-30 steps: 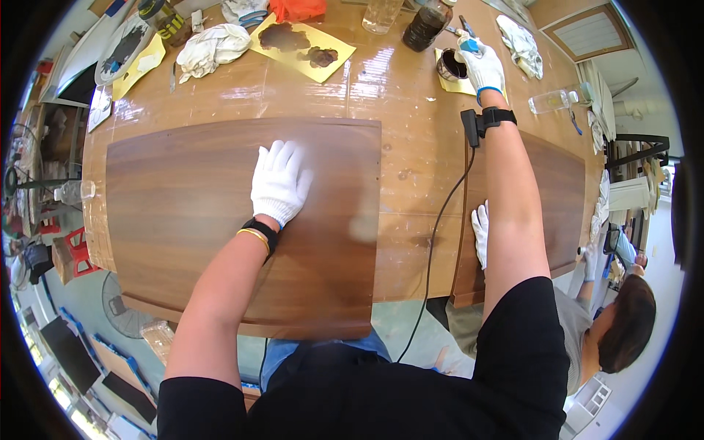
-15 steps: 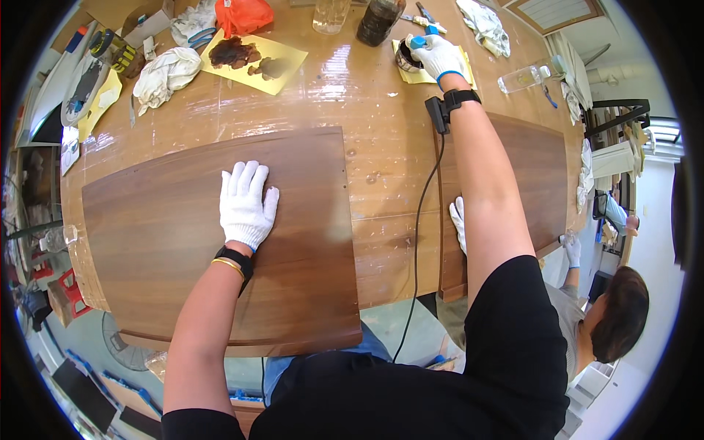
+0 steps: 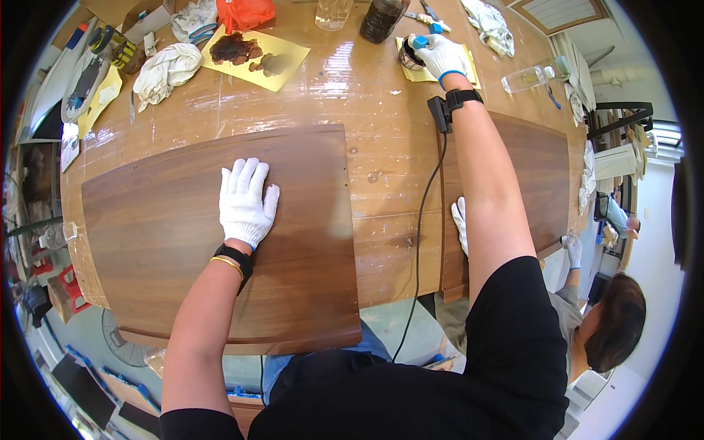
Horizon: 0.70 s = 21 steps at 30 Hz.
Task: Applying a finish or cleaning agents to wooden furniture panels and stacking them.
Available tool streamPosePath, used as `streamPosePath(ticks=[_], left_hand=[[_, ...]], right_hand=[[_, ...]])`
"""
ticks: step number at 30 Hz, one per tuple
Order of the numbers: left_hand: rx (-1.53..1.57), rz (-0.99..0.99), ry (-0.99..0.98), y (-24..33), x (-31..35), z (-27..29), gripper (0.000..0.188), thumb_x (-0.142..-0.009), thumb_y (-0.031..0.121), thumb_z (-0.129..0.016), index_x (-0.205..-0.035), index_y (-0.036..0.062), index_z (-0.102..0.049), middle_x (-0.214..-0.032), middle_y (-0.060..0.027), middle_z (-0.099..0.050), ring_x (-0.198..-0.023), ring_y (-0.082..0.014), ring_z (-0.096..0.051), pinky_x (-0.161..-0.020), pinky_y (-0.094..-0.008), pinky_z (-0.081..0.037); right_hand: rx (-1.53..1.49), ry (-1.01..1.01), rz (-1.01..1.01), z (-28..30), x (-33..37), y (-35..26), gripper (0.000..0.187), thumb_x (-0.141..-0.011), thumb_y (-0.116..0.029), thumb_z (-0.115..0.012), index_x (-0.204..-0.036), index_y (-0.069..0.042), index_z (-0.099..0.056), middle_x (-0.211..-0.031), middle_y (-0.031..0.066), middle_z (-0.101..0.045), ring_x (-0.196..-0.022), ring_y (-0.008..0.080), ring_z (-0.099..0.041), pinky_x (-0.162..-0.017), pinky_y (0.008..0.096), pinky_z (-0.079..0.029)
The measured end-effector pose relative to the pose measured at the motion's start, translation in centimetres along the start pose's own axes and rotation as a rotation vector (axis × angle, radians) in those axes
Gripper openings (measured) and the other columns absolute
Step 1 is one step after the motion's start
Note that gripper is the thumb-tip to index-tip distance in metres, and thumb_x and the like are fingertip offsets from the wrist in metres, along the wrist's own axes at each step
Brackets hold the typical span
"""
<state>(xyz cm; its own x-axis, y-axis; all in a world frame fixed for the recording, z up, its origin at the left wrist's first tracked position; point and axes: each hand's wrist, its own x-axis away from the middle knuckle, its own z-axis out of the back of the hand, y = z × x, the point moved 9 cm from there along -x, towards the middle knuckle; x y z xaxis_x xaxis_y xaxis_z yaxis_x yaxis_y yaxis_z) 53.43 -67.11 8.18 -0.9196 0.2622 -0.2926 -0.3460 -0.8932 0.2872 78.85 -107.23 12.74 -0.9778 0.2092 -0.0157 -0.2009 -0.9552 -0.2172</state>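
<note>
My left hand (image 3: 248,202), in a white knit glove, lies flat with fingers stretched out on a curved brown wooden panel (image 3: 161,242). My right arm reaches far across the table. At its end my gloved right hand (image 3: 444,57) is closed on a small blue tool (image 3: 419,42) over a dark-stained cup (image 3: 407,56). The tool's working end is hidden at the cup. That cup stands on a yellow sheet (image 3: 469,67). Behind it another blue piece (image 3: 435,28) shows.
A co-worker (image 3: 612,323) at the right has gloved hands by a second brown panel (image 3: 535,169). A stained yellow sheet (image 3: 290,62), a white rag (image 3: 167,72), a dark bottle (image 3: 381,20) and a clear bottle (image 3: 524,79) lie or stand beyond. A black cable (image 3: 419,242) hangs from my right wrist.
My right hand has shifted very slightly at the cup, still closed on the blue tool. My left hand stays flat on the panel. The co-worker's head has tipped a little.
</note>
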Motion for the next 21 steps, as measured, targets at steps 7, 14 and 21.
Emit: streamPosePath(ticks=[7,14,21], left_hand=[[-0.022,-0.007,0.002,0.1,-0.2,0.3,0.041,-0.087,0.026,-0.067,-0.124,0.0088,-0.060,-0.133,-0.0131,-0.056,-0.128,-0.0367,-0.047,-0.112,-0.0561,-0.032],[-0.022,0.011,-0.028,-0.3,0.0,-0.1,0.042,-0.089,0.026,-0.064,-0.127,0.0103,-0.058,-0.136,-0.0128,-0.054,-0.131,-0.0368,-0.045,-0.114,-0.0552,-0.030],[-0.009,0.013,-0.032,-0.2,0.0,0.0,0.042,-0.089,0.026,-0.064,-0.127,0.0105,-0.058,-0.136,-0.0129,-0.055,-0.131,-0.0371,-0.046,-0.115,-0.0552,-0.029]], right_hand=[[-0.086,-0.009,-0.063,0.2,0.1,0.5,0.050,-0.086,-0.055,-0.059,-0.114,-0.015,-0.071,-0.112,0.0193,-0.070,-0.107,0.0383,-0.065,-0.093,0.0453,-0.049],[-0.578,0.060,-0.015,0.4,-0.6,2.7,0.043,-0.080,-0.041,-0.072,-0.101,-0.004,-0.074,-0.076,0.0035,-0.066,-0.064,0.0134,-0.058,-0.061,0.0294,-0.046],[-0.564,-0.044,-0.127,-0.3,-0.4,3.7,0.045,-0.082,-0.046,-0.068,-0.099,-0.005,-0.074,-0.074,0.0079,-0.066,-0.059,0.0173,-0.058,-0.058,0.0310,-0.045]])
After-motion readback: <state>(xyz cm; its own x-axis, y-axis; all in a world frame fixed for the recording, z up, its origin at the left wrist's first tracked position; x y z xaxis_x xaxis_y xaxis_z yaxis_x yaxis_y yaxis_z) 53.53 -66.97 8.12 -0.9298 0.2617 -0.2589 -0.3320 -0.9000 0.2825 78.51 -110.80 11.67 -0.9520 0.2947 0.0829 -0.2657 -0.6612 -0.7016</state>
